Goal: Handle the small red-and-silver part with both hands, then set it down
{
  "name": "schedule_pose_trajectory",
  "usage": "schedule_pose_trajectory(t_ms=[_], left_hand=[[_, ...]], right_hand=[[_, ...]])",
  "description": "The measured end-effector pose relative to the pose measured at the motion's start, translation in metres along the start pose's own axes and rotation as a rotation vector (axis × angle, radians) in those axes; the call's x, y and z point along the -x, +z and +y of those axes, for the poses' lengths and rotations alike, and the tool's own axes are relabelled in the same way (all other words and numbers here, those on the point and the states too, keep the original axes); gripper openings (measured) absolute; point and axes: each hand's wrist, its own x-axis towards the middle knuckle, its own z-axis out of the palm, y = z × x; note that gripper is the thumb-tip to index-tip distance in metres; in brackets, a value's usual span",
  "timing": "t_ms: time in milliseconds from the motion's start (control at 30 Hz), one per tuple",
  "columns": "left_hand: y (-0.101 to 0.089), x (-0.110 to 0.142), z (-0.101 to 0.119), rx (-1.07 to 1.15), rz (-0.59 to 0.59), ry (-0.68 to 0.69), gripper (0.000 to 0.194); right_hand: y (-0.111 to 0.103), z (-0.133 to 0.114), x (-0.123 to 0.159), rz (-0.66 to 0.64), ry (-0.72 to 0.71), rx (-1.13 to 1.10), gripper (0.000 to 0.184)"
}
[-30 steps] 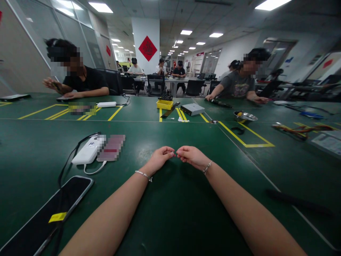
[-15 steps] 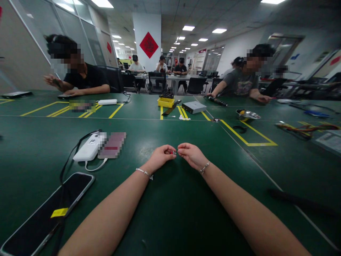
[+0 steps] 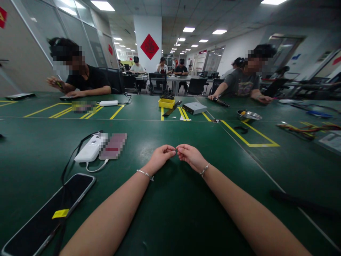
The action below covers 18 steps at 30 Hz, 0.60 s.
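My left hand point(image 3: 163, 155) and my right hand point(image 3: 189, 155) meet fingertip to fingertip above the green table point(image 3: 149, 199). Thumb and fingers of the left are pinched together, and whatever they hold is almost wholly hidden. The right hand is pinched too, its fingers curled, with the tips at or close to the left ones. I cannot make out what sits between them. A bracelet circles each wrist.
Left of my arms lie a smartphone point(image 3: 48, 217) with a black strap across it, a white power bank point(image 3: 90, 149) and a pinkish booklet point(image 3: 113, 146). Farther off stand a yellow tray point(image 3: 166, 103), a grey box point(image 3: 194, 107) and a metal bowl point(image 3: 249, 115). Two people sit opposite.
The small red and silvery piece that showed at my left fingertips is now hidden. My right hand has shifted slightly left, closing the gap between the hands.
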Motion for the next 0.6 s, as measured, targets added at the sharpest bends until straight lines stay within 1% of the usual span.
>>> schedule_pose_trajectory(t_ms=[100,233,333,400,500,600], left_hand=[[0.001,-0.001,-0.001,-0.106,0.066,0.032,0.020],[0.001,0.000,0.000,-0.354,0.152,0.114,0.017],[0.003,0.003,0.004,-0.567,0.206,0.225,0.013],[0.005,0.006,0.007,-0.668,0.220,0.307,0.008],[0.009,0.008,0.009,-0.737,0.237,0.358,0.008],[0.012,0.008,0.008,-0.714,0.250,0.375,0.009]], right_hand=[[0.001,0.001,0.000,0.020,-0.005,0.013,0.017],[0.004,0.002,0.000,0.039,0.000,-0.001,0.018],[0.008,0.005,0.001,0.058,0.005,-0.093,0.020],[0.011,0.008,0.001,0.064,0.012,-0.170,0.021],[0.013,0.012,0.001,0.088,0.014,-0.230,0.020],[0.013,0.013,0.001,0.113,0.005,-0.237,0.020]])
